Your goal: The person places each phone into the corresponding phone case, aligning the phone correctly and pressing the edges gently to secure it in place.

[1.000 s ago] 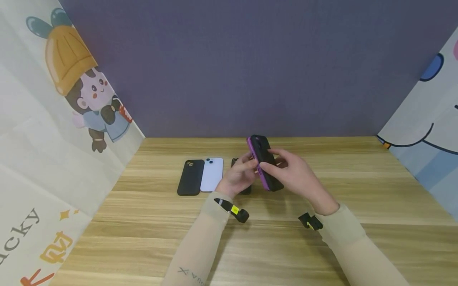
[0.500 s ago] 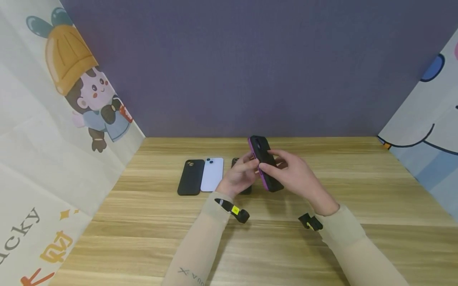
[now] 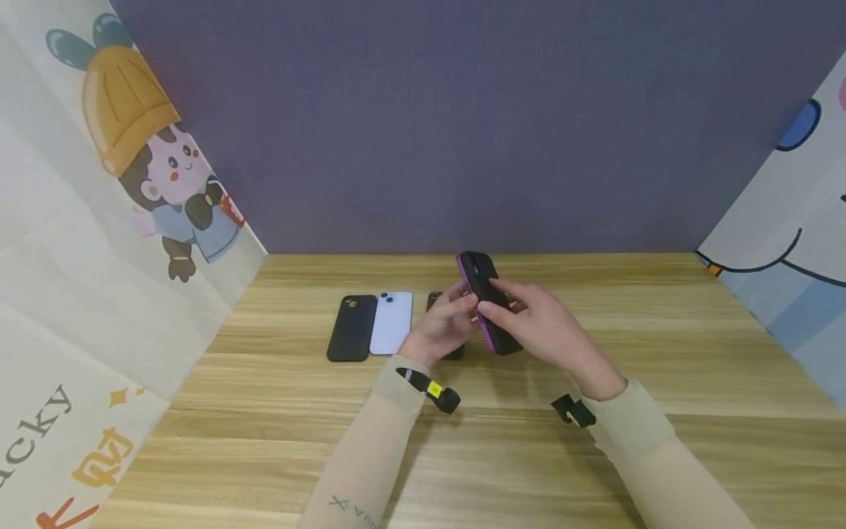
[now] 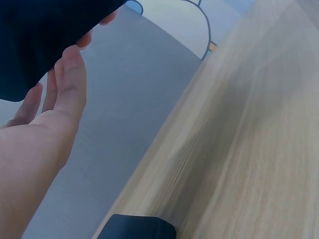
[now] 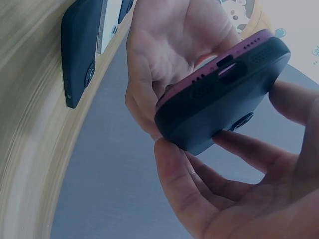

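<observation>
In the head view one white phone point(image 3: 391, 323) lies on the counter point(image 3: 502, 470), and one loose black case point(image 3: 352, 328) lies just left of it. To the right of the white phone lies one dark flat item point(image 3: 454, 353), partly hidden. Farther right of the white phone, raised above the counter and tilted, is one purple-edged phone point(image 3: 465, 273) with one fitted black case point(image 3: 482, 279) over its back. Two hands share it: the left hand point(image 3: 446, 323) has its grip round the near-left edge, while the right hand point(image 3: 545, 323) has its grip pinching the fitted black case. In the left wrist view the left hand's fingers touch the dark underside. In the right wrist view the purple rim shows along the bottom end, with one port; beyond, the white phone stands between two dark shapes.
</observation>
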The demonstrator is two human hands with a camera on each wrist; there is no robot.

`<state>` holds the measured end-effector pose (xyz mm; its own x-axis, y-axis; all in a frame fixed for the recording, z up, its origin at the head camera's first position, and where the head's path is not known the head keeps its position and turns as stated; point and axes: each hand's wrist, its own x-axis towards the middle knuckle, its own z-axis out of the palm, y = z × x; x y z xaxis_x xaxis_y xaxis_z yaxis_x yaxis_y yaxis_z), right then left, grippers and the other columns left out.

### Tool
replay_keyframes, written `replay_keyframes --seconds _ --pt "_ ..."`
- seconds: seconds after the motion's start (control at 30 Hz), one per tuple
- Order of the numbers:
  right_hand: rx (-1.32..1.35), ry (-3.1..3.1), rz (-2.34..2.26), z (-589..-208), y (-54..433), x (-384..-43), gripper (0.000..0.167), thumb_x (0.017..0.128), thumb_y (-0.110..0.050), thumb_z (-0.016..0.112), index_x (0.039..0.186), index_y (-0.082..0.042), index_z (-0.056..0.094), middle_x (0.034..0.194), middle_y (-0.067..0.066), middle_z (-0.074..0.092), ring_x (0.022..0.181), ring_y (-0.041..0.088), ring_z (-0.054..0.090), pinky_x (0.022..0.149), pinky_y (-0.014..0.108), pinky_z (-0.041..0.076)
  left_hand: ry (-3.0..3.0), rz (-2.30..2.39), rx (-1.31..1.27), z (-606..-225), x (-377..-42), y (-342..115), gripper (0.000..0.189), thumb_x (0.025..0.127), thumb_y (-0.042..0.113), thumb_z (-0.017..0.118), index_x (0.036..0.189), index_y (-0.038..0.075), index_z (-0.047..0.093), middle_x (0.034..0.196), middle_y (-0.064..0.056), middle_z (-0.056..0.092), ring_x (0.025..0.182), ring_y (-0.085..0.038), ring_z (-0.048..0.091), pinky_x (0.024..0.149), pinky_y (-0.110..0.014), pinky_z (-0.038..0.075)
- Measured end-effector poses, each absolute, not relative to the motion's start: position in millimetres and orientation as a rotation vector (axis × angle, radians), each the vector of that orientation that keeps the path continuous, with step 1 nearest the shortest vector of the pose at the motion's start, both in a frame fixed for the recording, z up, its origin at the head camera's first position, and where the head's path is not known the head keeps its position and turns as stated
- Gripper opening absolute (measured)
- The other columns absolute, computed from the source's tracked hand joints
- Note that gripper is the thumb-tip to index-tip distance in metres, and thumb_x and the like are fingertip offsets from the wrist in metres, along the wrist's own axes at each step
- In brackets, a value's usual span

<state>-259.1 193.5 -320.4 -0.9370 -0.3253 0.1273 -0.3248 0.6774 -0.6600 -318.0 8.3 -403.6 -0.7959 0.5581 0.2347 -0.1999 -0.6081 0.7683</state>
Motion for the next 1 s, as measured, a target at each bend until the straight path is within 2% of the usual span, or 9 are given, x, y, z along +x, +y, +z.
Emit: replay_keyframes --seconds 0.33,0.63,1.0 --pt "-0.558 2.875 -1.088 -319.5 194.5 -258.8 0.07 0.099 -0.063 0.051 0.153 -0.018 0.047 0.134 0.019 0.058 0.11 0.033 0.062 0.077 0.042 0.055 1.066 2.388 0.655 -402.5 -317.7 7.4 0.073 0.069 0.039 0.093 0.13 0.018 0.059 0.113 0.002 0.066 0.106 -0.015 0.058 0.101 -0.035 0.04" --pt "-0.581 2.826 -1.188 -318.2 195.4 -259.8 0.065 0.101 -0.054 0.056 0.151 -0.013 0.05 0.135 0.021 0.06 0.112 0.035 0.063 0.084 0.048 0.055 1.103 2.396 0.675 -401.3 -316.2 6.3 0.076 0.069 0.042 0.092 0.131 0.017 0.057 0.112 0.002 0.066 0.103 -0.015 0.059 0.101 -0.038 0.038" --pt "-0.545 2.827 -1.244 -320.7 198.0 -261.7 0.066 0.099 -0.053 0.06 0.146 -0.007 0.054 0.132 0.017 0.064 0.115 0.035 0.062 0.091 0.053 0.052 1.086 2.435 0.62 -402.1 -317.2 7.3 0.082 0.064 0.041 0.095 0.131 0.017 0.056 0.109 0.002 0.066 0.097 -0.012 0.059 0.101 -0.037 0.036"
